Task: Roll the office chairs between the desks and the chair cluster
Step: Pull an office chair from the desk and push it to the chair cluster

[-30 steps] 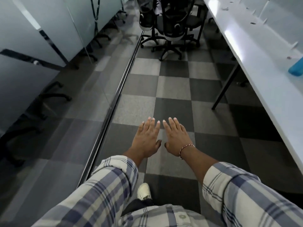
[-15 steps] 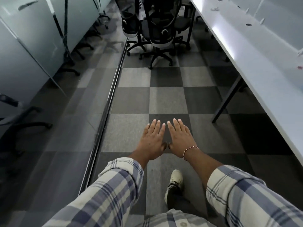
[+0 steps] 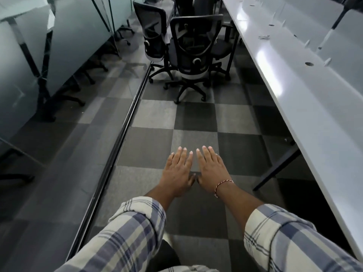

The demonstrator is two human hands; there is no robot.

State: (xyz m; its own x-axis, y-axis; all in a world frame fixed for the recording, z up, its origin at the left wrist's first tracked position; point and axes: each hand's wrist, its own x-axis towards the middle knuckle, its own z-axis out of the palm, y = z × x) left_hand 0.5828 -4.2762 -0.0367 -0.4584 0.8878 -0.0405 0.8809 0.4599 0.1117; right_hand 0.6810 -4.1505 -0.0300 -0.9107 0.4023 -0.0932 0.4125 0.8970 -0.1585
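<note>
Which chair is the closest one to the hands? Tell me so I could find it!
Follow the long white desk along the right side to the bunch of black chairs at the far end of the checkered floor. The nearest chair stands at the front with its mesh back toward you. Only it shows a round white knob low on its back.

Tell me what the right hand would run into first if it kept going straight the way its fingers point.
Most likely the nearest office chair, at its backrest or its star base on the floor. The right hand is open, flat and empty, fingers pointing up the aisle; only bare carpet tiles lie between. Height is hard to judge.
</note>
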